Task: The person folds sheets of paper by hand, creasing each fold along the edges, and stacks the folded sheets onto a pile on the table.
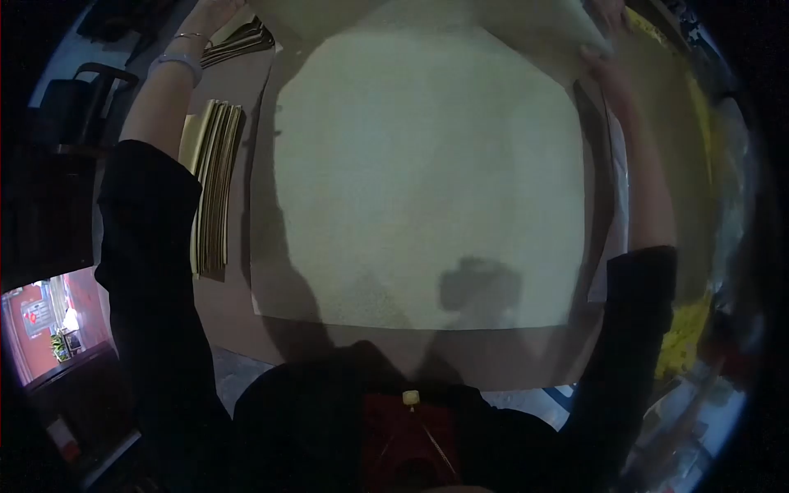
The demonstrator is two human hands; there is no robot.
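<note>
A large pale sheet of paper (427, 181) lies spread in front of me over a brown board (509, 361). Its far part is in shadow and looks raised or curled at the top of the view. My right hand (610, 33) is at the far right corner, thumb and fingers apparently closed round the sheet's edge. At the top left, the upper edge of the view cuts off my left hand (215, 11), so its fingers are hidden. Close to it are dark gold folded strips (238, 41). Another stack of gold folded strips (215, 189) lies beside my left forearm.
A white sheet (612, 238) shows under the paper's right side. Yellow material (689, 333) runs along the far right, with clear plastic-looking material (727, 246) beyond. At the left stand dark furniture (78, 411) and a dark item with a handle (86, 103).
</note>
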